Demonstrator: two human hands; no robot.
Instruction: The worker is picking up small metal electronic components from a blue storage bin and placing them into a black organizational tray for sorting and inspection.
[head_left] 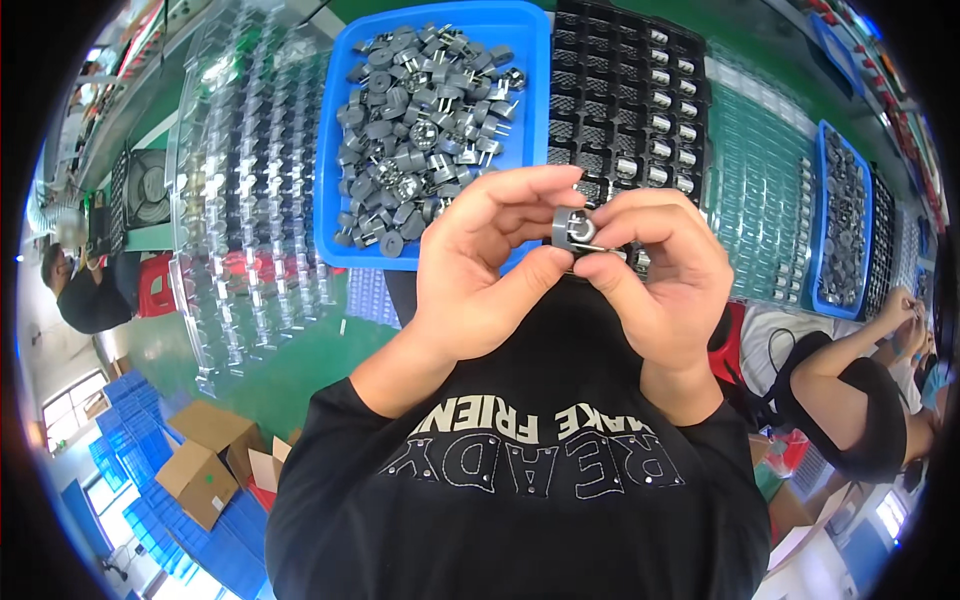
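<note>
A small round grey plug piece (pixel 562 228) with shiny metal parts is held up in front of my chest, between my two hands. My left hand (pixel 480 270) closes on its left side with the thumb below and the fingers behind. From the other side, my right hand (pixel 665 265) pinches its metal end between thumb and fingertips. Fingers hide part of the piece. Just beyond my left hand lies a blue bin (pixel 328 180) heaped with loose grey plug pieces (pixel 420 125), many with metal pins. A black compartment tray (pixel 600 110) sits beyond my right hand, with silvery cylinders (pixel 660 100) in some pockets.
Stacked clear plastic trays (pixel 250 190) stand left of the bin. More clear trays (pixel 755 180) lie to the right, then another blue bin (pixel 845 220). A co-worker's arm (pixel 845 355) is at right, another person (pixel 95 290) far left. Cardboard boxes (pixel 205 465) stand lower left.
</note>
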